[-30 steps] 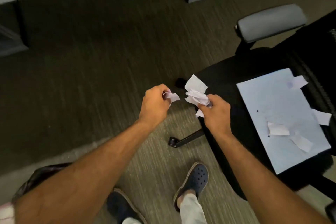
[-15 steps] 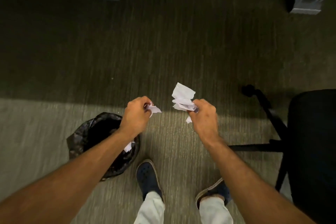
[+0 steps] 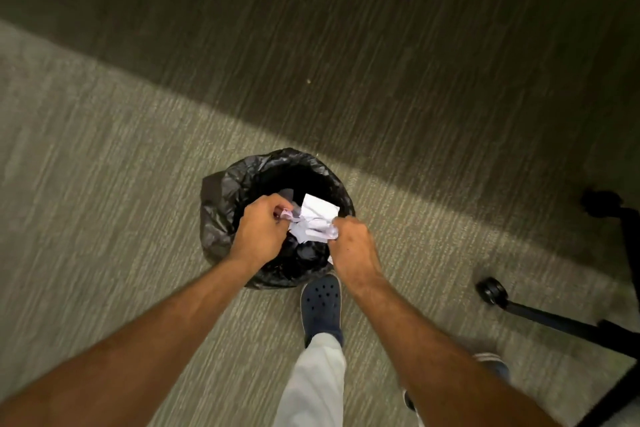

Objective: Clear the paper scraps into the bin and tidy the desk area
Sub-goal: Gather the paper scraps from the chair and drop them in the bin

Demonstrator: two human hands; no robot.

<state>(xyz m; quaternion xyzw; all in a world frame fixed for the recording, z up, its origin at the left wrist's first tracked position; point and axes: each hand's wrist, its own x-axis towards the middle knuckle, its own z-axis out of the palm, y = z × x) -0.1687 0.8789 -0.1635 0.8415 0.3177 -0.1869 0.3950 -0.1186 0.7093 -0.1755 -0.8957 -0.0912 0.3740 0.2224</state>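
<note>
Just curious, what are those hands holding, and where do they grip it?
Crumpled paper scraps, pinched at their edges by the left hand and right hand, above the bin.

- We have turned from the chair to the bin (image 3: 221,204), which now sits mid-view under our hands.
- Our left hand (image 3: 259,230) and right hand (image 3: 353,244) have come together over the bin's mouth; they were apart before.
- The scraps (image 3: 313,222) now bunch between both hands, above the liner.
- Only the chair base (image 3: 554,321) shows, at the right edge.
- One shoe (image 3: 320,305) now touches the bin's near rim.
</note>
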